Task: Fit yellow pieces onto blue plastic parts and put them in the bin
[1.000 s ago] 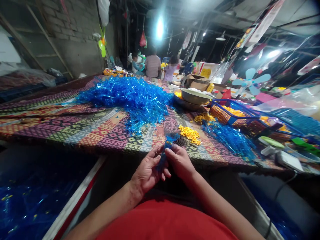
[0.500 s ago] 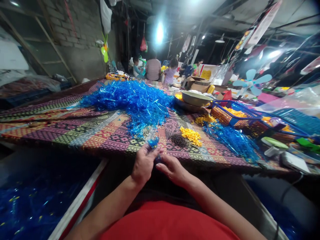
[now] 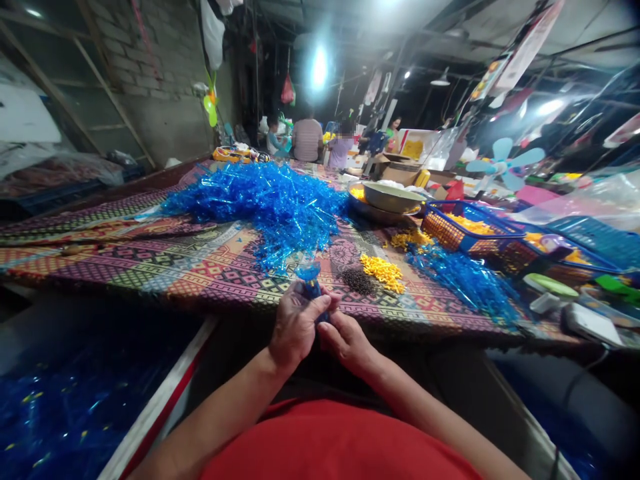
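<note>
At the table's front edge, my left hand (image 3: 295, 327) is closed around a translucent blue plastic piece (image 3: 309, 275) with a flared top and a narrow stem. My right hand (image 3: 350, 337) pinches the lower part of the same piece, its thumb and fingers touching my left fingers. Its bottom end is mostly hidden by the hands. Just beyond lie small yellow parts (image 3: 383, 272) in a heap, with a heap of tiny dark parts (image 3: 357, 281) beside them. A large pile of blue plastic pieces (image 3: 270, 200) spreads over the table behind.
The patterned cloth (image 3: 200, 267) covers the table. On the right are more blue pieces (image 3: 465, 283), a blue basket (image 3: 465, 243) of yellow parts, metal bowls (image 3: 393, 198) and a white box (image 3: 593, 323) with a cable. Bins of blue pieces (image 3: 55, 413) stand below. People (image 3: 307, 139) sit far back.
The blue plastic piece now stands higher out of my left hand, showing more of its stem. My right fingers have closed in against it and against my left hand.
</note>
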Demonstrator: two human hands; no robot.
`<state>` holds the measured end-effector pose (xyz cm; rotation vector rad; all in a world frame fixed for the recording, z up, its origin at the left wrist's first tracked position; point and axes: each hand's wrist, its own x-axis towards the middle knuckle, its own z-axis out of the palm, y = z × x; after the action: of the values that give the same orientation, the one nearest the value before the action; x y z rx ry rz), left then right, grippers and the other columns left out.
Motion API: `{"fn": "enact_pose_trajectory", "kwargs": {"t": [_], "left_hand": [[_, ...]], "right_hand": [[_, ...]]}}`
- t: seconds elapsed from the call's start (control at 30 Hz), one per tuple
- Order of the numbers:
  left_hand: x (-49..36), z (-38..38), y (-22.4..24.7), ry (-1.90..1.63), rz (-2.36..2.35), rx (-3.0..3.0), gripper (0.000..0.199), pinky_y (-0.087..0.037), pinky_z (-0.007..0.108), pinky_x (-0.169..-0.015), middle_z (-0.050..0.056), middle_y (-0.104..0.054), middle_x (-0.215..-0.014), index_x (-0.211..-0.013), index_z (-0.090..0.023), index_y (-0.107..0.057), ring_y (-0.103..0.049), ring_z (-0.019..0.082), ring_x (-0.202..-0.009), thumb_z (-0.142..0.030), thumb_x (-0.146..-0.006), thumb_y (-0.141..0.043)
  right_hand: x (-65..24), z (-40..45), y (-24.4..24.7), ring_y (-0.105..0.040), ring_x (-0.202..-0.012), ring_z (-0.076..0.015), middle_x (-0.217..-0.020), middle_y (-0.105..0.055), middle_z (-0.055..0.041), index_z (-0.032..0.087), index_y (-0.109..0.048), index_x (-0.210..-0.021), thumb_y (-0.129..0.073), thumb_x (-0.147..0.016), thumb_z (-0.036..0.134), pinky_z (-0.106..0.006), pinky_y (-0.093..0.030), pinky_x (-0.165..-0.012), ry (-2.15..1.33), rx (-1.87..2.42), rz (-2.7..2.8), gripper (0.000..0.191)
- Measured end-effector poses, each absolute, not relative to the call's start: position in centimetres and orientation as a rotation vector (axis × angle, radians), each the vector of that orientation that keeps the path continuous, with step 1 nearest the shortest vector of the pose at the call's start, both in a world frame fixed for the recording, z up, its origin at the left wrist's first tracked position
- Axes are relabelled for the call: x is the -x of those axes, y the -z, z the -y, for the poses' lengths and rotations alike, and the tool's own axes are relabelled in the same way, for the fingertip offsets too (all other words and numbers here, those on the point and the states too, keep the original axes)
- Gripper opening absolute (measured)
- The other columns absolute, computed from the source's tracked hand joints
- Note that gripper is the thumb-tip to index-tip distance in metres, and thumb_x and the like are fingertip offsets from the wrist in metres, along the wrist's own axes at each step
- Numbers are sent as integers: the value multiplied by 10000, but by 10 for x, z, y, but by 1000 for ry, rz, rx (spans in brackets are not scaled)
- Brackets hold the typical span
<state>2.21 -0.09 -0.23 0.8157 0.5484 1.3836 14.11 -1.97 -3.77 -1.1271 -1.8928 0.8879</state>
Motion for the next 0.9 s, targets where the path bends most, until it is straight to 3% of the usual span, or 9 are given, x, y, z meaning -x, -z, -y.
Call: {"fn": "enact_pose_trajectory", "kwargs": {"t": [0.17,0.27,0.33,0.4,0.47,0.53,0.63,0.73,0.9], "left_hand": [[-22,6,4,-1374,-607,-911,133,-495,284,-712,-9,-614,-738,-798,-158,-544,-625,132,-673,-145,-710,-643],[-15,9,8,-1362,-617,-1041,124,-485,280,-727,6,-624,-771,-838,-164,-559,-620,140,-719,-155,-733,-626],[-7,10,9,-1367,-685,-1165,151,-475,288,-757,24,-639,-808,-887,-162,-575,-613,153,-763,-167,-743,-622],[-1,12,9,-1348,-746,-1302,177,-465,300,-780,44,-644,-860,-927,-161,-589,-604,166,-794,-195,-756,-616],[1,13,9,-1310,-759,-1438,199,-452,309,-795,62,-638,-918,-962,-167,-603,-590,182,-828,-230,-773,-599],[1,15,10,-1304,-731,-1550,233,-443,306,-783,69,-629,-936,-979,-176,-612,-572,196,-835,-283,-772,-598],[0,17,11,-1334,-651,-1665,259,-438,300,-744,71,-620,-888,-946,-177,-615,-553,204,-798,-354,-758,-598],[2,21,10,-1297,-619,-1784,178,-433,295,-738,66,-613,-857,-897,-180,-603,-549,197,-785,-308,-777,-570],[5,21,11,-1125,-700,-1701,89,-436,251,-626,48,-592,-767,-822,-171,-586,-542,155,-684,-245,-791,-550]], "right_hand": [[-138,22,49,-427,-408,-87,-499,-478,32,158,-528,-780,-357,-906,429,-208,-358,-420,-914,1134,1877,344],[-145,20,51,-493,-487,-105,-662,-572,-12,151,-561,-990,-402,-894,414,-228,-424,-475,-878,1085,1935,322],[-154,18,40,-565,-647,-141,-847,-616,-58,182,-559,-1088,-473,-871,406,-264,-484,-596,-809,1017,1990,324],[-162,16,21,-577,-808,-175,-1017,-597,-89,215,-524,-1175,-548,-836,406,-307,-497,-718,-672,956,1995,390],[-167,16,-4,-566,-850,-186,-1141,-530,-122,218,-451,-1266,-602,-787,455,-330,-500,-744,-509,901,1987,555],[-166,17,-29,-534,-965,-232,-1192,-487,-146,201,-405,-1309,-648,-725,505,-374,-476,-818,-335,832,2056,701],[-160,18,-54,-531,-930,-243,-1010,-573,-114,194,-515,-1182,-691,-691,484,-388,-457,-825,-142,744,2227,597],[-153,19,-61,-538,-796,-215,-813,-582,-74,192,-592,-977,-677,-707,465,-360,-462,-741,5,786,2256,393],[-150,10,-38,-533,-696,-177,-743,-578,-60,166,-595,-854,-652,-728,459,-310,-459,-650,-75,920,2103,324]]}}
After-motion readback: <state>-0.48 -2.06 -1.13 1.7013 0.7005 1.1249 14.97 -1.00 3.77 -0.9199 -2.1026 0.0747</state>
